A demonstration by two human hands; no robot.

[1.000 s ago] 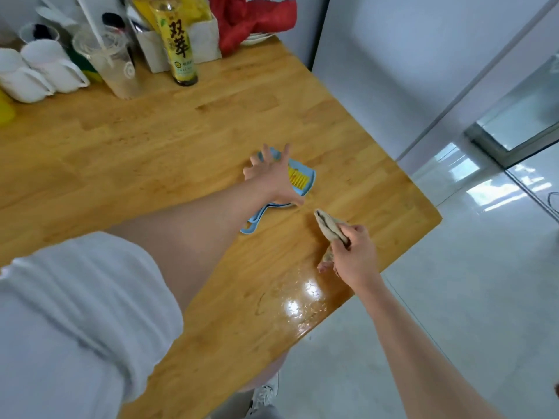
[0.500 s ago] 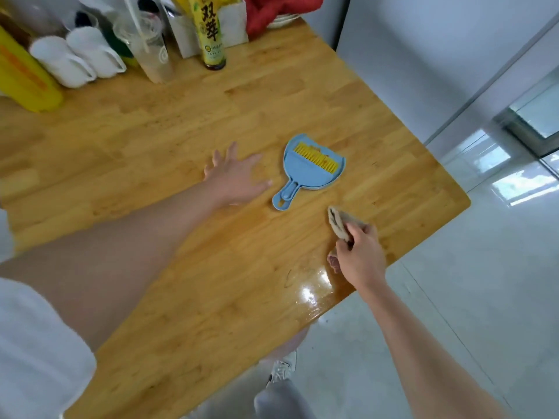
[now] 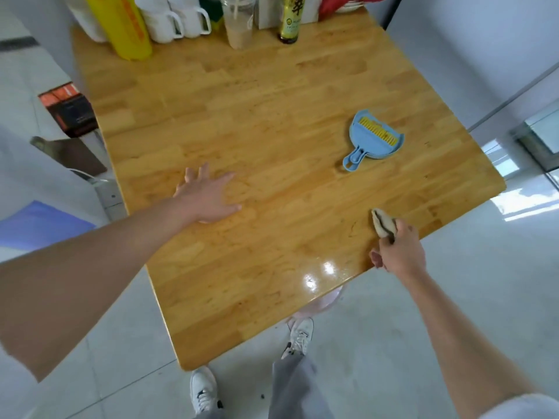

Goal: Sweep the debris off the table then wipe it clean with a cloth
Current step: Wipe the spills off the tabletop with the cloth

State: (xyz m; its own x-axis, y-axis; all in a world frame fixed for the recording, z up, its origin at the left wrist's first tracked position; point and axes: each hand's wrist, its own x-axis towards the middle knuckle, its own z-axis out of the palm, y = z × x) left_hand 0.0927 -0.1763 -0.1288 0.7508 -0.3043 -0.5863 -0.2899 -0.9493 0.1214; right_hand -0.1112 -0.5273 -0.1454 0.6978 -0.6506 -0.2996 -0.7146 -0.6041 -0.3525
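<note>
The wooden table (image 3: pixel 272 122) fills the middle of the head view. A small blue dustpan (image 3: pixel 370 139) with a yellow comb strip lies on it at the right, handle toward me. My left hand (image 3: pixel 205 198) rests flat on the tabletop, fingers spread, holding nothing, well left of the dustpan. My right hand (image 3: pixel 399 252) sits at the table's near right edge, closed around a bunched beige cloth (image 3: pixel 382 222) whose tip touches the wood. No debris shows on the surface.
Along the far edge stand a yellow bottle (image 3: pixel 127 28), white mugs (image 3: pixel 175 19), a plastic cup (image 3: pixel 239 25), a sauce bottle (image 3: pixel 290 22) and red fabric (image 3: pixel 335 4). A dark box (image 3: pixel 72 110) sits left of the table. My shoes (image 3: pixel 298 337) are on the tiled floor.
My left hand lifted off the dustpan and slid left across the table, landing flat. The right hand stayed at the near right edge with the cloth. The view swung left.
</note>
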